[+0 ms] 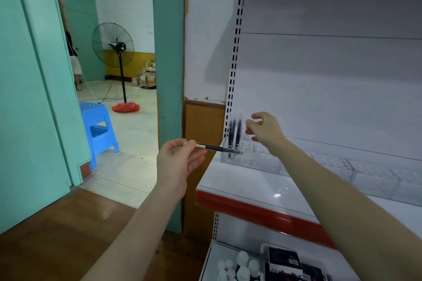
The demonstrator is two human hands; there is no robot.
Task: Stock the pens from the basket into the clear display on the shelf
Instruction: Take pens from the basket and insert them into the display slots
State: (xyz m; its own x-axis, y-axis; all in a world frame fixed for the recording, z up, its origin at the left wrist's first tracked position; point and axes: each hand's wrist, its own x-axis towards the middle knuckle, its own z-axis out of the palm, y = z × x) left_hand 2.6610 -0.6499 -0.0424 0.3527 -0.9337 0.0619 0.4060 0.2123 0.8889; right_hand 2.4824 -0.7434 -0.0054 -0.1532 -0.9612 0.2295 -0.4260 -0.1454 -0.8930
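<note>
We are pinching a slim black pen (217, 148) in our left hand (178, 162), level. Our right hand (266, 130), fingers loosely curled and holding nothing, is hovering beside the two upright pens (235, 132). We should be tipping the pen upright over a free hole in the clear plastic display (255, 159).

Two pens upright (235, 131) in one clear display (251, 161), one pen held (219, 148), two hands (177, 159), one blue stool (99, 128), one fan (113, 44)

The shelf (251, 183) is white with a red front edge, and the pen (218, 148) is black with a pale end. A blue stool (99, 129) stands by teal walls (34, 75), a red bag (125, 107) past it.
</note>
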